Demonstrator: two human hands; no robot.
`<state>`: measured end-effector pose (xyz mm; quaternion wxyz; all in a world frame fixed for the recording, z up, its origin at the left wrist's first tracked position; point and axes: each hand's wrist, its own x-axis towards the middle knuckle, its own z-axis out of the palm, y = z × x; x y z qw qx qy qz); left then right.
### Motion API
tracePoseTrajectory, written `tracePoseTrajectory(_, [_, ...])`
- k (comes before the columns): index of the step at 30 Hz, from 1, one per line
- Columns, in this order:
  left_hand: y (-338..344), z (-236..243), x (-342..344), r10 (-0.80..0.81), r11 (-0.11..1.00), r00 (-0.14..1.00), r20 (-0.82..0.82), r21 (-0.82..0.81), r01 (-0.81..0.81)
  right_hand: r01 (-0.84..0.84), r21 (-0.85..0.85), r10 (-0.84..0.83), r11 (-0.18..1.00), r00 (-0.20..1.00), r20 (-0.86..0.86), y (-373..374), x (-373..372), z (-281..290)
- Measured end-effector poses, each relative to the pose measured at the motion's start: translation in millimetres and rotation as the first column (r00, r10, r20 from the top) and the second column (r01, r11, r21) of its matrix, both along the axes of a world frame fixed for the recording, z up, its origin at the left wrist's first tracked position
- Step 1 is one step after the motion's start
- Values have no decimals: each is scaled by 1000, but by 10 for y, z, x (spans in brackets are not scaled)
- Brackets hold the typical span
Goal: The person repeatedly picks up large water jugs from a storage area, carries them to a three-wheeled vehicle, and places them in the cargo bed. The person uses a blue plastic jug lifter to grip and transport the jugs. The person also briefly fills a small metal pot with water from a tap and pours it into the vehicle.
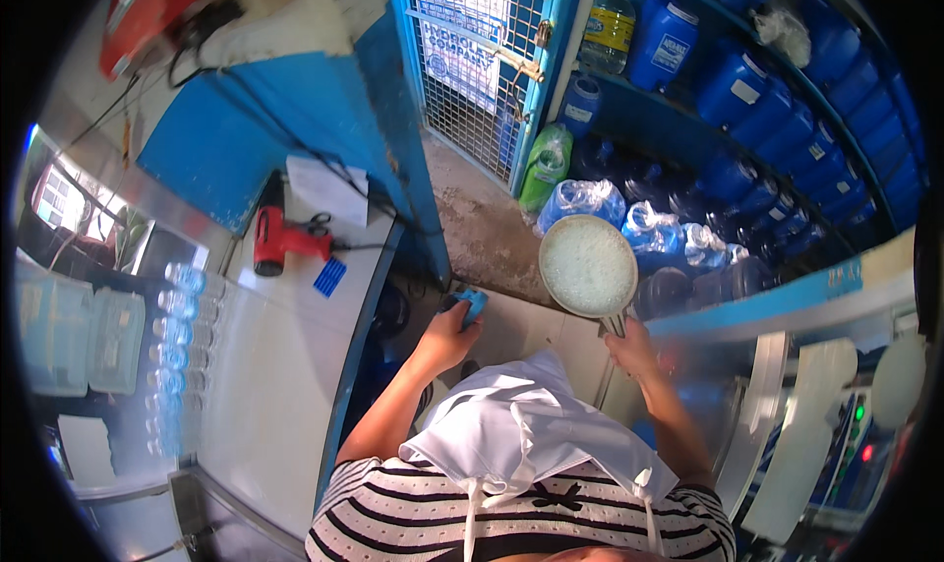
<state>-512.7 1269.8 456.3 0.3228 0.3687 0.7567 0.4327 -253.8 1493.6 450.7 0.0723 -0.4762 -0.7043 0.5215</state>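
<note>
My right hand (632, 350) is closed round the handle of a round pale dipper (589, 266). White, bubbly foam fills its bowl, which I hold level out in front, over the floor. In my left hand (451, 334) is a small blue thing (475, 307), perhaps a sponge or scrubber; my fingers hide part of it and I cannot tell its exact kind. The two hands are apart, the left one near the edge of the white counter (295, 355).
A red heat gun (280, 234), a sheet of paper (334, 190) and a row of clear bottles (177, 355) occupy the left counter. Blue jugs (664, 46) fill the shelves at right. Ahead is a mesh door (472, 80); plastic-covered containers (585, 203) stand beside it.
</note>
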Motion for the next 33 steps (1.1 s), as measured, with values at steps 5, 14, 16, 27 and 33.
tracePoseTrajectory(5, [1112,-121,-561,-191,982,979,-77,-27,189,-109,51,109,993,994,3,1163,-844,-98])
tracePoseTrajectory(14, [2360,-162,-1201,172,983,984,54,-76,-168,-440,75,443,895,896,-22,2761,-3100,-57])
tracePoseTrajectory(16, [2536,-214,-1460,254,967,962,99,-34,-252,-484,70,487,872,872,-34,2940,-3720,-108])
tracePoseTrajectory(27, [3005,-572,-3289,787,553,537,303,40,-832,-755,-57,722,654,645,-250,2933,-7198,-498])
tracePoseTrajectory(33, [2788,-592,-4099,981,113,98,166,-81,-990,-830,-233,790,507,555,-260,2675,-8843,-544])
